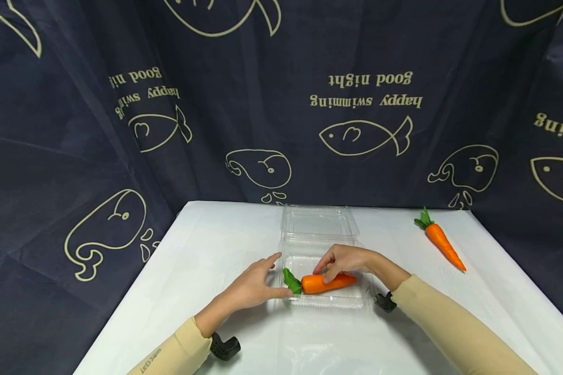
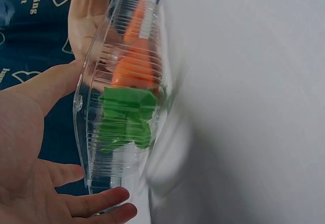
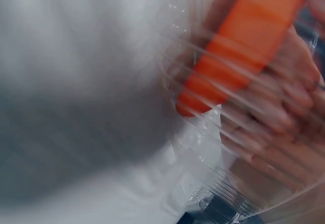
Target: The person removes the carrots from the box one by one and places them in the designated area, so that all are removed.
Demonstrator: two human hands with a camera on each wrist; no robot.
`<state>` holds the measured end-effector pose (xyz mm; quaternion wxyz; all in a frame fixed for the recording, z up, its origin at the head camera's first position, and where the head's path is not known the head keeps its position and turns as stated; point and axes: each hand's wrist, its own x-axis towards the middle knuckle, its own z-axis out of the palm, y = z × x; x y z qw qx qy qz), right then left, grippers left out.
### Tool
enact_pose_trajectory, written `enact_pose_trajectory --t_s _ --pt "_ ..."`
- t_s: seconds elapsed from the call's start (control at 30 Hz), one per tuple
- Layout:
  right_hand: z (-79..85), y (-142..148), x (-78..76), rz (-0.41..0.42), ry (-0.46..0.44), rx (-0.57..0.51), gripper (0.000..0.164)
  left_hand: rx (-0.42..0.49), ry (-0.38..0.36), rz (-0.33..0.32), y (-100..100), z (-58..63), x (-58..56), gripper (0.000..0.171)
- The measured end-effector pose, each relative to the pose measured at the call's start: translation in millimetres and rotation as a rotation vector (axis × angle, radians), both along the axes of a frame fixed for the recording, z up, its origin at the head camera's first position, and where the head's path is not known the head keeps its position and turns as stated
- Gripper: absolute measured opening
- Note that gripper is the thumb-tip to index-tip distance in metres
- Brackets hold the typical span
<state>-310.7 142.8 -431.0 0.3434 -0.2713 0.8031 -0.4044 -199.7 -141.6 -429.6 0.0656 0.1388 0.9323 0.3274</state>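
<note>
A clear plastic clamshell box point(image 1: 356, 300) lies on the table, its lid folded back to the far side. Inside the base, near the front wall, is an orange toy carrot point(image 1: 313, 284) with green leaves pointing left. My right hand point(image 1: 349, 259) reaches in from above and pinches the carrot by its middle. Beside the box's left wall, my left hand point(image 1: 253, 285) has its fingers spread, the thumb at the front left corner. The left wrist view shows the green leaves point(image 2: 127, 115) through the ribbed wall. In the right wrist view, the blurred carrot tip point(image 3: 195, 99) shows through the plastic.
A second toy carrot point(image 1: 443, 245) lies at the back right of the white table point(image 1: 216, 234). Behind the table hangs a dark blue curtain point(image 1: 281, 104) with fish drawings. A black wrist camera point(image 1: 225, 347) is strapped beneath the left wrist, another point(image 1: 386, 302) beneath the right.
</note>
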Motion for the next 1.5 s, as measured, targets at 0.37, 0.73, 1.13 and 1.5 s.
enact_pose_trajectory --t_s 0.37,0.73,1.13,1.5 --pt "0.9 4.5 -1.2 0.04 -0.078 -0.043 0.041 -0.006 0.007 -0.009 1.3 2.4 -1.1 0.102" --pt "-0.2 4.6 -3.1 0.031 -0.102 -0.058 0.039 -0.006 0.01 -0.011 2.1 1.8 -0.3 0.102" --pt "-5.6 2.7 -6.5 0.009 -0.044 -0.047 0.036 -0.008 0.016 -0.003 4.9 1.4 3.3 0.103" --pt "-6.8 2.9 -6.3 -0.015 -0.048 -0.056 0.039 -0.006 0.012 0.001 5.7 0.2 2.3 0.102"
